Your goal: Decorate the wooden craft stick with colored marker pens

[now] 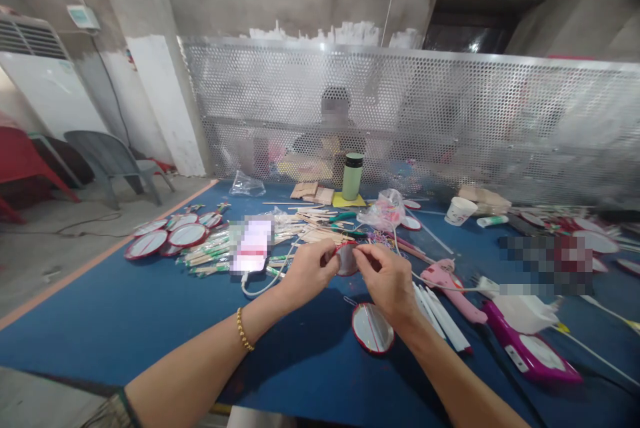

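Observation:
Both of my hands meet over the blue table around a small round disc [347,259], pale in the middle with a red rim. My left hand [313,269] pinches its left edge between thumb and fingers. The opposite edge is pinched by my right hand [387,275]. A second red-rimmed disc [373,329], with a thin line across its face, lies flat below my right hand. Beside that hand are several white pens [440,318] and a pink glue gun [455,289]. A phone [253,246] with a white cable lies beyond my left hand.
Wooden sticks in green-marked wrappers [207,253] lie behind the phone, near finished-looking red-rimmed discs [187,235]. A green bottle [353,178], a paper cup [460,211] and a magenta tool [530,348] stand or lie around. A perforated metal panel [280,101] borders the table's back.

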`<action>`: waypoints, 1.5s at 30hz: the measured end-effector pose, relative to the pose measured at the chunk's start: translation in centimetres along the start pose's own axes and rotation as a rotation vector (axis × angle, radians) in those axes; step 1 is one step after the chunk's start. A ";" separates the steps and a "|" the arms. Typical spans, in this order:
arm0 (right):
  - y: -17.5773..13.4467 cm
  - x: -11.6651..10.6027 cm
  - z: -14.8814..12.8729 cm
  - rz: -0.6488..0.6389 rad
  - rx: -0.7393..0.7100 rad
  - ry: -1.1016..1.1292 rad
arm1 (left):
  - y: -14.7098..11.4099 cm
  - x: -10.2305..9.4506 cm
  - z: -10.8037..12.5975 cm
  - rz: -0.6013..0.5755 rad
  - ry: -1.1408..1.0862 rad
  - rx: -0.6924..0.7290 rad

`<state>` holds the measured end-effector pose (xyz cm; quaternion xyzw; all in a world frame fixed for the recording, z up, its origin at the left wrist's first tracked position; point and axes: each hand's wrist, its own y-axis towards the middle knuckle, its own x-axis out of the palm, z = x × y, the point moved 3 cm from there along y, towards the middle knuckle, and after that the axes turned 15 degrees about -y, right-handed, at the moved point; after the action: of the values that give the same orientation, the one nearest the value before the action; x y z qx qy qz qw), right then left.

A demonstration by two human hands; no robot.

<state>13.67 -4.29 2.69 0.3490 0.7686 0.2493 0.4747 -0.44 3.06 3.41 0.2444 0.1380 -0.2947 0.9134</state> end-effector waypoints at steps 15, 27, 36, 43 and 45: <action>0.2 -1.0 -0.9 -0.044 0.123 0.254 | -0.8 0.3 0.0 0.017 0.588 0.451; 0.0 -1.2 -1.0 -0.086 0.112 0.267 | -0.7 0.1 0.1 -0.071 0.715 0.392; 0.1 -1.1 -0.7 -0.089 0.210 0.368 | -0.5 0.0 -0.1 -0.092 0.687 0.380; -0.1 -0.5 -0.2 -0.171 0.404 0.574 | -0.6 -0.2 0.2 -0.082 0.737 0.507; -0.1 -0.3 -0.2 -0.185 0.414 0.619 | -0.7 -0.2 0.2 -0.080 0.757 0.536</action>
<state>13.59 -4.63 2.86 0.2748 0.9379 0.1385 0.1602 -0.95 2.58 3.39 0.5568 0.3899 -0.2451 0.6913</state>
